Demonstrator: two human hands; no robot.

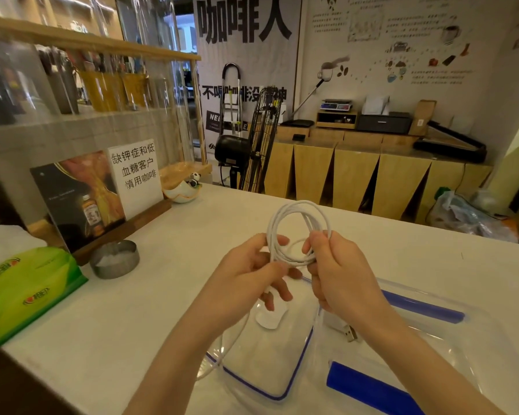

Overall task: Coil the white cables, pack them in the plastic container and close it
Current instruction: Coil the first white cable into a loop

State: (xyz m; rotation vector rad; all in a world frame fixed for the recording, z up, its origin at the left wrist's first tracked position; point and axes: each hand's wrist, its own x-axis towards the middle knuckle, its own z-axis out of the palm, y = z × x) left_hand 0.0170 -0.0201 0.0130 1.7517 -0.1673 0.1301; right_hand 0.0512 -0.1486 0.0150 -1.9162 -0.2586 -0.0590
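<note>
White cable [297, 229] coil raised, left hand [252, 274], right hand [339, 274] pinching

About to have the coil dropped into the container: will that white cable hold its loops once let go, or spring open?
Probably springs open somewhat: the white cable stands in loose, uneven loops pinched by the left hand and right hand, with nothing tying them. It looks thin and floppy; a tail sags below the left hand. Likely light, so it should shift easily.
</note>
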